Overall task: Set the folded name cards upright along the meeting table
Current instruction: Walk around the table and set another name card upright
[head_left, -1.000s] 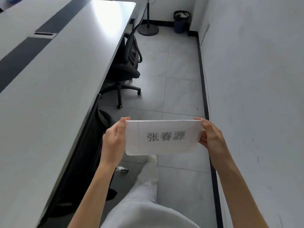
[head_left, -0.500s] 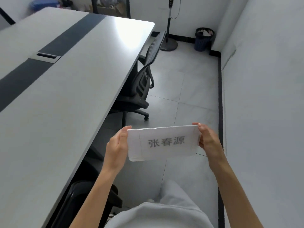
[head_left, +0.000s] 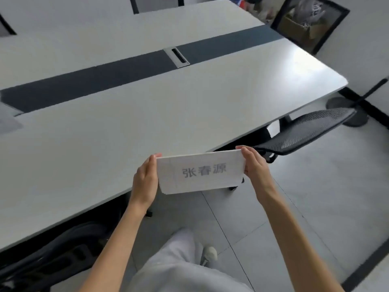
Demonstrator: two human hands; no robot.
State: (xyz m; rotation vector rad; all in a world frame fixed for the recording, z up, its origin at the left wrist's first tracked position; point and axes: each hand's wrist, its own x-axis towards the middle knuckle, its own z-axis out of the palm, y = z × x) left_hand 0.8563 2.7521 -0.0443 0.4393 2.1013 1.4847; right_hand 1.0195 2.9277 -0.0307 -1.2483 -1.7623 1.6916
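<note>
The left hand [head_left: 145, 183] and right hand [head_left: 255, 165] each grip an end of the folded name card [head_left: 200, 172], held between them just off the meeting table [head_left: 147, 114] edge.

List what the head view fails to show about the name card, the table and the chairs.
- Name card: its back panel and fold are hidden behind the printed front.
- Fingers of left hand and right hand: mostly hidden behind the card's ends.
- Meeting table: cut off by the left edge.
- Mesh chair: seat and base partly hidden under the tabletop.
- Cardboard box: contents blurred.
</note>
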